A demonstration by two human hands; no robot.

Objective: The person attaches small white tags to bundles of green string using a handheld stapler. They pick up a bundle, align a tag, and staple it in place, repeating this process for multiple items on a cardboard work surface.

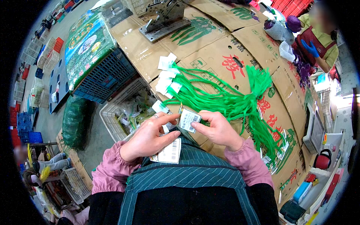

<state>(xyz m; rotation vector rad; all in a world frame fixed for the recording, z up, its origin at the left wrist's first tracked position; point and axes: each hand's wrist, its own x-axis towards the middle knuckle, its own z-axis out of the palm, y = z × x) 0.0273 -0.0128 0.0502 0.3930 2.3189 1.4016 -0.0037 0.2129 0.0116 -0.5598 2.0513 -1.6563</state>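
Observation:
In my right hand [218, 128] a small white barcode label [189, 120] is pinched between thumb and fingers. My left hand [153, 135] is close on its left, the index finger reaching to the label's edge. A larger stack of white barcode labels [169, 152] is held under the left thumb and palm. Just beyond both hands, a bundle of green mesh net bags [239, 102] lies across the cardboard. White tags [166, 78] are on the strands' left ends, and more tags [282, 150] lie at the lower right end.
Flattened cardboard [208, 53] covers the table. A metal fixture [166, 22] stands at the back. Left are a blue crate [107, 74] and a white basket [112, 123] of scraps. A grey scale [313, 129] and a tray [317, 180] sit right. A co-worker [317, 42] in blue gloves is beyond.

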